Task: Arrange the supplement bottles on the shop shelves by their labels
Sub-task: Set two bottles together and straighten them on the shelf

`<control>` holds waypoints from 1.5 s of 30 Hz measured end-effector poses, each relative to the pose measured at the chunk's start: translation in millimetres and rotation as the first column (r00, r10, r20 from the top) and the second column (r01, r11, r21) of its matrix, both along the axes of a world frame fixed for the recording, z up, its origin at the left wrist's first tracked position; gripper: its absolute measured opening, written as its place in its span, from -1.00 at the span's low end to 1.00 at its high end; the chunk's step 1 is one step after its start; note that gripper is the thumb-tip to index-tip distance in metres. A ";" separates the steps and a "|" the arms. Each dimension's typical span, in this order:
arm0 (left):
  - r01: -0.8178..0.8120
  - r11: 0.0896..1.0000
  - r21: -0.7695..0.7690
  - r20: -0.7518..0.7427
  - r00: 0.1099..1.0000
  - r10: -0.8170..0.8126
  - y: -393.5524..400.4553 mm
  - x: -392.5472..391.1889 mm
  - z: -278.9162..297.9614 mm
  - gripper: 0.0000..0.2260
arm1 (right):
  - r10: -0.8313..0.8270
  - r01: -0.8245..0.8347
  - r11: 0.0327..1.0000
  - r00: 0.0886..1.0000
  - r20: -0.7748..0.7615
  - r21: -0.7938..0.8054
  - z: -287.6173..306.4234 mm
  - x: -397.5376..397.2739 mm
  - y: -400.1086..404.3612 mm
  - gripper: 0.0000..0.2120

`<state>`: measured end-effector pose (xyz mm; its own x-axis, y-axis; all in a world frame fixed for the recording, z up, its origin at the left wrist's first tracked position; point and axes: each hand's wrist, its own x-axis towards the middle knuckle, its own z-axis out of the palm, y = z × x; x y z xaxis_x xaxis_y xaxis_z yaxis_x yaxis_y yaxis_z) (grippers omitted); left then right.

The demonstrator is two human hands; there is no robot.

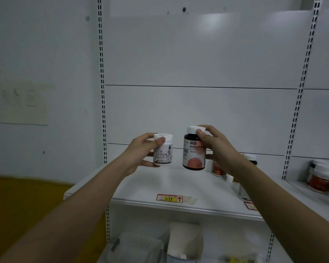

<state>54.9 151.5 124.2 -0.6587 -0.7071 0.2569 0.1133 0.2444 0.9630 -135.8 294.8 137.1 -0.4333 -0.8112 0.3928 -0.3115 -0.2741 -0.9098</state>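
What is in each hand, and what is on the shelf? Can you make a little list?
left hand: holds the white bottle, thumb on its cap
right hand: holds the dark bottle by its white cap
bottles: upright, side by side, above the shelf, not touching
price tag: on the shelf's front edge
other bottles: standing further right

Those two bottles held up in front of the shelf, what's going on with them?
A person is sorting shop stock. The left hand grips a small white plastic bottle with a white cap, and the right hand pinches a taller dark brown bottle with a pink label by its white cap. Both are raised above the white metal shelf, labels facing the camera. More red-labelled bottles already stand further right.
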 end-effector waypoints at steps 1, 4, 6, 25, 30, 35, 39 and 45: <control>0.000 1.000 0.000 -0.002 1.000 0.000 -2.2 0.6 0.7 -0.70 | -0.001 0.001 1.000 1.000 -0.003 -0.001 0.4 1.1 0.0 -0.77; 0.008 1.000 0.012 -0.017 1.000 -0.008 -10.9 -0.9 0.1 -0.70 | -0.014 0.014 1.000 1.000 -0.007 -0.007 1.9 2.2 -3.4 -0.76; 0.016 1.000 0.023 -0.013 1.000 -0.016 -16.6 -3.7 -4.2 -0.70 | -0.028 0.028 1.000 1.000 -0.001 0.000 1.1 1.4 -8.3 -0.76; 0.000 0.999 0.051 -0.037 0.999 0.001 -90.8 6.3 -68.1 -0.67 | -0.074 0.079 0.989 0.996 -0.041 0.129 -96.9 6.5 -109.6 -0.68; 0.003 0.999 0.050 -0.012 1.000 -0.003 -105.6 10.6 -79.5 -0.66 | -0.092 0.104 0.984 0.992 -0.081 0.148 -120.3 9.0 -127.2 -0.68; 0.012 0.997 0.070 -0.006 1.000 -0.012 -113.6 10.3 -86.8 -0.66 | -0.081 0.092 0.979 0.994 -0.067 0.179 -130.2 10.0 -134.2 -0.69; 0.031 0.996 0.081 -0.014 0.999 -0.030 -117.8 8.5 -87.1 -0.66 | -0.075 0.097 0.974 0.991 -0.112 0.205 -130.4 11.9 -136.3 -0.66; 0.050 0.995 0.081 -0.031 0.998 -0.048 -115.3 0.8 -75.8 -0.69 | -0.059 0.087 0.968 0.991 -0.123 0.237 -128.0 14.6 -133.6 -0.62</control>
<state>55.7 36.2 48.4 -0.6862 -0.6935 0.2195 0.1514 0.1589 0.9756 -121.1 161.1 9.1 -0.4588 -0.8556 0.2396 -0.4281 -0.0234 -0.9034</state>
